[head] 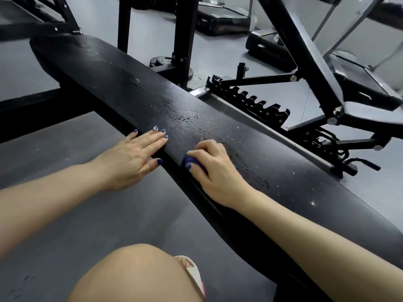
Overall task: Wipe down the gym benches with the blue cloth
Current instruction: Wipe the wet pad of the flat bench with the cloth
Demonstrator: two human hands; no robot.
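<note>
A long black padded bench (122,81) runs diagonally from upper left to lower right, its surface worn and speckled with wet marks. My right hand (214,171) grips a bunched blue cloth (194,163) and presses it on the bench's near edge; most of the cloth is hidden under the fingers. My left hand (135,155) lies flat with straight fingers on the near edge of the bench, just left of the cloth.
A second adjustable bench (305,53) with a notched black frame (250,101) stands behind on the right. Black rack uprights (183,40) and weight plates (161,61) sit on the grey floor beyond. My knee (135,275) and sandalled foot are at the bottom.
</note>
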